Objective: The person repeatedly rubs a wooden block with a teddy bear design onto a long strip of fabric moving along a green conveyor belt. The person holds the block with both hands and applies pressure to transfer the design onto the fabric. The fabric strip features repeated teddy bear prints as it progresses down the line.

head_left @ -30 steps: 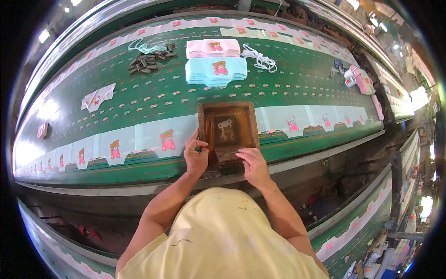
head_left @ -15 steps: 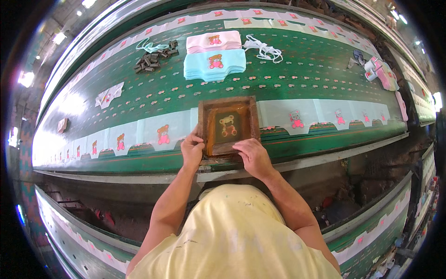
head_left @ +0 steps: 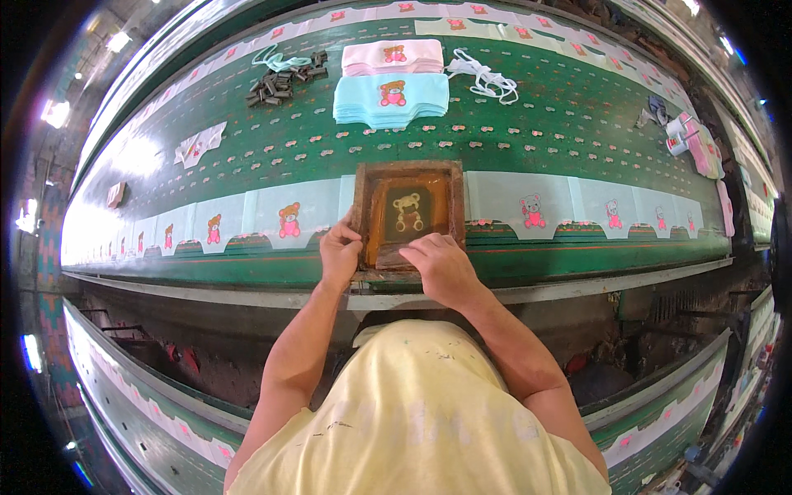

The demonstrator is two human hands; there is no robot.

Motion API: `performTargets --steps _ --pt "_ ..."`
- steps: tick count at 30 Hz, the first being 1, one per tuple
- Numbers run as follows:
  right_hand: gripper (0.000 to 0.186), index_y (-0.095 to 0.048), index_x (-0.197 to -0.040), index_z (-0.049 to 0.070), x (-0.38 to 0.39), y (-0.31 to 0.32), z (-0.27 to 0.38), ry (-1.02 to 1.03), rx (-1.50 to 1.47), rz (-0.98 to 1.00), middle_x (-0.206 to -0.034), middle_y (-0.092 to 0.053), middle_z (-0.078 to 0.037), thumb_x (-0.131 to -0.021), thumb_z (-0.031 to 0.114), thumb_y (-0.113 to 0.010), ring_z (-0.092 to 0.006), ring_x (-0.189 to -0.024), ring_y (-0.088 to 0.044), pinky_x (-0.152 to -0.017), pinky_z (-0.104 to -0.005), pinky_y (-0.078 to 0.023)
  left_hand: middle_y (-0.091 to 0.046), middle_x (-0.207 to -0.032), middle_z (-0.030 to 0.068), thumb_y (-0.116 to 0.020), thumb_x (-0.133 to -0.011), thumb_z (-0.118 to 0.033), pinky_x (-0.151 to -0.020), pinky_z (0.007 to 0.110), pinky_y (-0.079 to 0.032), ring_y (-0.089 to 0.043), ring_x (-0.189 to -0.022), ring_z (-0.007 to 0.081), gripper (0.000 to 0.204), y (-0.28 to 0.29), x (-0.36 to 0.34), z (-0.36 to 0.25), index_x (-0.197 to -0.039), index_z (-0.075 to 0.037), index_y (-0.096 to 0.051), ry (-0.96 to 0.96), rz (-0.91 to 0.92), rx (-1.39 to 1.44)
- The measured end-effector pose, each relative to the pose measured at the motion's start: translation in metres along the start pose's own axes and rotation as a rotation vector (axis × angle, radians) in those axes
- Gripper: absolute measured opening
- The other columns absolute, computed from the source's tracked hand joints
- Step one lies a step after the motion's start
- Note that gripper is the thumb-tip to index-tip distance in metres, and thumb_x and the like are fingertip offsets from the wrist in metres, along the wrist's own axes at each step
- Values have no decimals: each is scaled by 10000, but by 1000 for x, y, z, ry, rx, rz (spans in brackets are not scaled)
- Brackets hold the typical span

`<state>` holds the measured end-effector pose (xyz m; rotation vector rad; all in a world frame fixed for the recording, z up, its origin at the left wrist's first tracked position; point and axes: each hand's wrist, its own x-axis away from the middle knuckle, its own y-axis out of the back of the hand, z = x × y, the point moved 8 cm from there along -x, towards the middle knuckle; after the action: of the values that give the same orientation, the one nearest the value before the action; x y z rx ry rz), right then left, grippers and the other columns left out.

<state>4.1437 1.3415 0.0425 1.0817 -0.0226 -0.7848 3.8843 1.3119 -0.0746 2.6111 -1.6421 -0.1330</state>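
Observation:
A wooden-framed printing screen (head_left: 455,206) with a bear-shaped stencil lies on a row of pale blue cloth pieces (head_left: 276,202) along the near edge of the green table. My left hand (head_left: 340,254) is closed on the frame's left side near its lower corner. Inside the frame's near edge, my right hand (head_left: 445,268) is closed with its fingertips pinched low on the screen. What it holds is mostly hidden; a brownish strip shows beside the fingers. Pink and brown bears (head_left: 289,220) are printed left of the screen; paler, partly coloured bears (head_left: 532,212) are on its right.
Beyond the screen stand stacked light blue cloths (head_left: 390,103) and pink cloths (head_left: 392,58). Dark short cylinders (head_left: 276,85) lie to their left, white cord (head_left: 483,78) to their right. White containers (head_left: 678,136) stand far right. The table's near edge (head_left: 528,295) runs before me.
My right hand has moved left and slightly up across the lower part of the screen. The left hand keeps its hold on the frame. The whole view has shifted slightly.

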Motion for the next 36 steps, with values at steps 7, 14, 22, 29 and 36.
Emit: performTargets --steps 7,14,22,29,36 --pt "393 -813 -1249 41 -28 4 -23 -43 -52 228 -1145 -820 -155 -901 0 -636 -375 -1153 -734 -1021 -497 -579 -608 -1677 291 -690 -815 156 -1162 360 -519 -706 -1394 258 161 1 -1 9 -870 6 -676 -39 -22 16" --pt "433 -803 -1275 21 -88 3 -73 -103 -17 85 -1214 -826 -195 -905 -50 -589 -416 -1178 -733 -1058 -516 -585 -738 -1529 246 -746 -763 141 -1122 401 -534 -736 -1266 306 216 -2 0 4 -838 -48 -672 -111 -83 -57" --pt "553 -799 -1370 86 -111 -12 -89 -147 87 48 -1278 -798 -154 -900 -93 -570 -385 -1189 -711 -1078 -509 -566 -677 -1609 249 -746 -792 92 -1060 432 -577 -684 -1338 394 179 -4 5 -11 -863 -61 -686 -198 -74 -242" --pt "525 -815 -1368 143 -72 -20 -47 -82 229 83 -1229 -747 -93 -914 -39 -622 -352 -1157 -670 -1044 -493 -545 -673 -1605 268 -733 -781 104 -1040 449 -577 -682 -1326 419 187 -5 6 -22 -847 -63 -682 -215 -63 -256" --pt "502 -821 -1347 147 -27 -20 3 -94 233 116 -1266 -756 -95 -900 -14 -659 -350 -1186 -678 -1063 -497 -542 -692 -1576 280 -751 -767 100 -1089 475 -544 -697 -1288 419 196 -5 5 -22 -823 -77 -687 -268 -71 -221"
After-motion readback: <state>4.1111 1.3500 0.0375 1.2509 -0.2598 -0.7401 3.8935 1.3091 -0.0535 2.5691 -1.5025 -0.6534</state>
